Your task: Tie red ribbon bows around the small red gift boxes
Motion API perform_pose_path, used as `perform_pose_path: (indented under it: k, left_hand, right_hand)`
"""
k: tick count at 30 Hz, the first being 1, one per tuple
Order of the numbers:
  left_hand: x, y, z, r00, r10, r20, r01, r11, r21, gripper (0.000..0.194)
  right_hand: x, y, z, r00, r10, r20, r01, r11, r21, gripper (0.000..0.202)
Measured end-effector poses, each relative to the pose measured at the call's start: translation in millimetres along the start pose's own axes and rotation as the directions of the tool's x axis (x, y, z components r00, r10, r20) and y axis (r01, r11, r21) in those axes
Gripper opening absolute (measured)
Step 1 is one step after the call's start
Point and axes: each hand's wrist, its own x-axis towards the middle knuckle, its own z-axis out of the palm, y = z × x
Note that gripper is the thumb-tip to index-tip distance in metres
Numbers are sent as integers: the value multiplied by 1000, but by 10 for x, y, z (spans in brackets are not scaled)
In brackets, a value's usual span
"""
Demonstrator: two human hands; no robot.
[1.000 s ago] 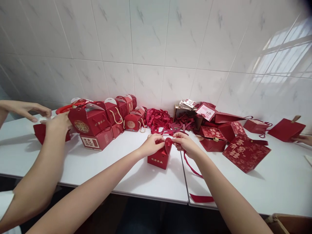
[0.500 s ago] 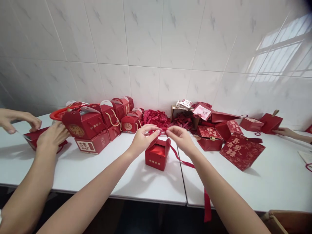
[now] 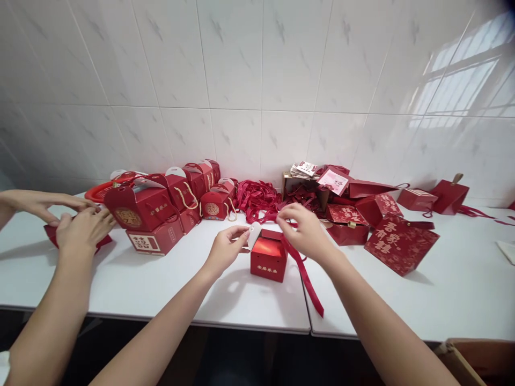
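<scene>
A small shiny red gift box (image 3: 267, 265) with gold lettering stands on the white table in front of me, its top flaps raised. My left hand (image 3: 226, 247) is closed, pinching the pale inner side of the left flap (image 3: 253, 234) between thumb and fingers. On the other side, my right hand (image 3: 302, 229) is closed near the right flap, its fingertips pinched on a red ribbon (image 3: 308, 279). That ribbon slopes down from the right flap across the table seam. My right fingers partly hide where it is gripped.
Stacked red gift boxes (image 3: 155, 212) stand at left. A ribbon pile (image 3: 259, 197) lies by the wall. Red boxes and bags (image 3: 402, 244) are at right, a carton (image 3: 475, 359) at lower right. Another person's hands (image 3: 82, 225) work on a red item at far left.
My hands were together above the box on the ribbon; now they are apart, the left on the flap. The box sits slightly further right. A hand at the far right has left view.
</scene>
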Motion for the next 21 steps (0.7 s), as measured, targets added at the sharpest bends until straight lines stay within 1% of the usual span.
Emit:
perform_pose_path:
  k: [2,3,5,8,13,18,21]
  left_hand:
    - [-43,-13,33,1000,-5,-9,5,1000,-30,46]
    - [-61,-16,46,1000,-9,-14,8,999,-42,46]
    - [-84,-18,63,1000,-17,-23,15,998,-60,47]
    - [-93,-14,72,999,-28,-21,26,997,-77,49]
    - [-127,18,72,998,-56,-16,55,994,-90,53]
    - [-179,54,83,1000,-16,18,17,998,-53,59]
    - [-151,32,89,999,16,32,-16,1000,10,50]
  right_hand:
    - [-4,72,191,990,23,142,4,982,-191,18]
    - [-9,103,255,981,50,187,-2,968,-251,19]
    - [-25,148,324,969,90,231,-12,948,-318,20]
    - [-48,170,328,963,107,246,-15,936,-351,20]
    - [-48,137,314,951,119,285,1,921,-389,22]
    - [-22,106,355,943,128,306,17,903,-428,23]
    - [-3,91,386,941,132,310,21,895,-445,24]
